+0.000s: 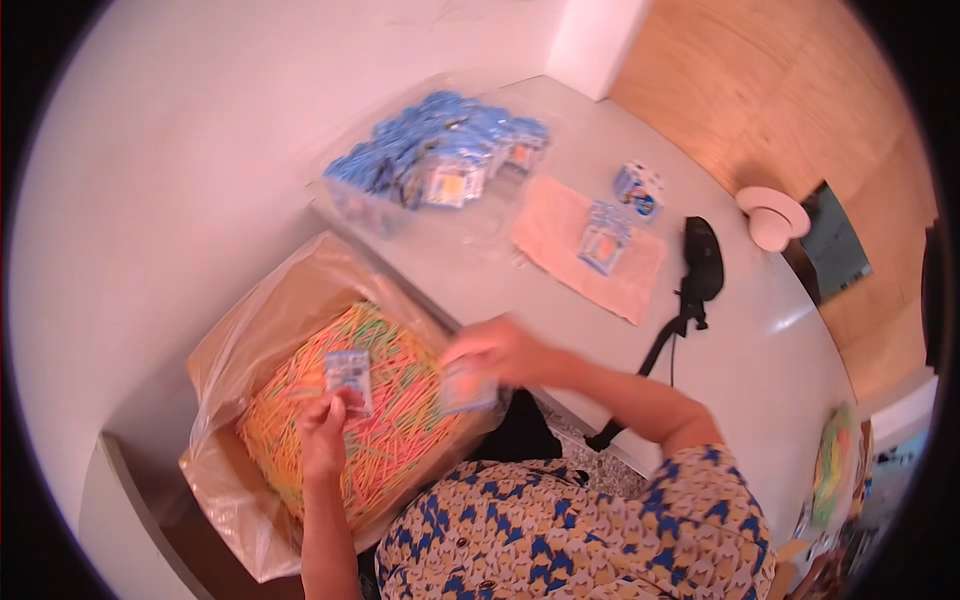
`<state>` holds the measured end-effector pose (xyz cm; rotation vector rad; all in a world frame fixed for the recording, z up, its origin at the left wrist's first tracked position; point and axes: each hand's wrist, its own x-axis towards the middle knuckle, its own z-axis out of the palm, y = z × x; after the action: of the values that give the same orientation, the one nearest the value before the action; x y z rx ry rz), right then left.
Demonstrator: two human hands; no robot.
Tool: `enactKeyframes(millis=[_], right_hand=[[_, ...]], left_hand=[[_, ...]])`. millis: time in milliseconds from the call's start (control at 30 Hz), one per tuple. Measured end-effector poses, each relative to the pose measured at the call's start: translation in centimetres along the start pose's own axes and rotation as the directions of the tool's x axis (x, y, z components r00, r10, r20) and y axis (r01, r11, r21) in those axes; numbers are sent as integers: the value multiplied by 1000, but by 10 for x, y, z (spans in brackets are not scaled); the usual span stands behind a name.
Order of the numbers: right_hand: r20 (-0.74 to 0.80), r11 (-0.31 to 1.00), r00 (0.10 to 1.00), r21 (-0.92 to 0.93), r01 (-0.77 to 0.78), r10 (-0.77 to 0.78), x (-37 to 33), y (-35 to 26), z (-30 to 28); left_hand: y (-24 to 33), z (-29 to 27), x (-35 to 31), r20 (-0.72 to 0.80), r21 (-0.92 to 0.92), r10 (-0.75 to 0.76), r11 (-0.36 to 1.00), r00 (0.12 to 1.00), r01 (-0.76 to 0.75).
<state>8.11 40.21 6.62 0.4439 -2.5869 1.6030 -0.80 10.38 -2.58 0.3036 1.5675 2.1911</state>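
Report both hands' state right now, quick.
Left hand: closed, holding a small flat packet over the box of colourful sticks.
Right hand: closed, holding a similar packet, motion-blurred.

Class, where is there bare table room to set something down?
Bare tabletop lies right of the black pouch, toward the right edge; another patch lies between the clear bin, pink cloth and carton. Crowded: the bin, heaped with blue packets, and the carton, full of coloured sticks.

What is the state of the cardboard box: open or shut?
Open: thin coloured sticks show inside the cardboard box from above.
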Motion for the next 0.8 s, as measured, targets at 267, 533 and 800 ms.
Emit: enactKeyframes(millis=[267,533,800], right_hand=[[-584,598,809,-674,-433,-73,-139,102,-241],[-544,339,794,-826,-450,-273,-109,80,-204],[-219,478,872,-878,19,-438,-52,-23,-111]], left_hand=[[10,9,30,-164,546,240,830,957,-115],[-7,10,54,-126,959,332,283,935,29],[-22,-13,63,-221,809,314,587,923,-7]])
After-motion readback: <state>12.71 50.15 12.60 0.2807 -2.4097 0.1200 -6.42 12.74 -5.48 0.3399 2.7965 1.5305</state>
